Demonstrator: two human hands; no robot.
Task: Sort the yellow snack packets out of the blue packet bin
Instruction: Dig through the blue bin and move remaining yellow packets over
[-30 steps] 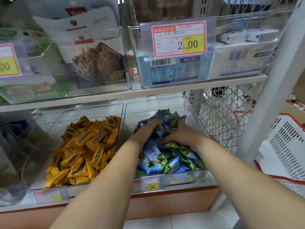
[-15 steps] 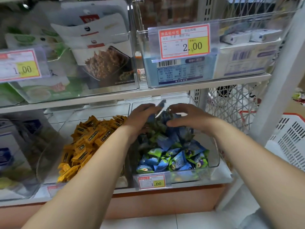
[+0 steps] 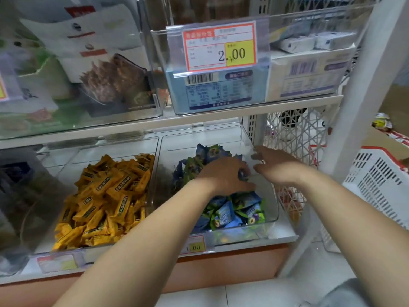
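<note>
The blue packet bin (image 3: 270, 207) is the right-hand clear tub on the low shelf, and it's heaped with blue and green packets (image 3: 232, 214). No yellow one shows on top from here. There's a yellowish blur low at the near wall, beside the price tag (image 3: 194, 245), too smeared to call. The yellow snack packets (image 3: 106, 200) that do show are all piled in the neighbouring clear bin (image 3: 66, 167), just to the left.

The left hand (image 3: 225, 176) lies palm-down on the middle of the blue heap, fingers bent into the wrappers. Whether they have closed on a packet, I cannot tell. The right hand (image 3: 274, 166) hovers just to its right, near the bin's right wall, fingers spread wide and straight, holding nothing.

This reads as the search step: digging for strays. The next move, I'd say, calls for parting the heap and watching for yellow underneath. Any stray then needs pinching and carrying left across into the yellow pile. Out to the right, a white basket (image 3: 380, 180) stands beyond the shelf post.
</note>
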